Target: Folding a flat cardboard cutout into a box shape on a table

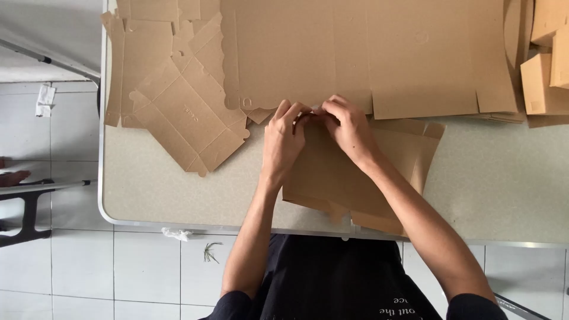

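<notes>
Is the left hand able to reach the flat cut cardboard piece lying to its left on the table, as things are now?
Probably yes. The left hand pinches the folded cardboard together with the right hand, but the flat cut piece lies close beside it on the table, with nothing between them.

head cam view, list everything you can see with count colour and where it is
cardboard piece in hand: one, brown, on the table in front of the person, both hands at its far edge
flat box blanks: several, brown, overlapping at the table's far left
large cardboard sheets: a stack, count unclear, brown, far middle of the table
folded boxes: a few, brown, far right corner
table: one, pale speckled top with metal rim
tiled floor: white, left and below the table
scraps: small white bits on the floor
left hand: pinching the piece's far edge
right hand: pinching beside it
</notes>
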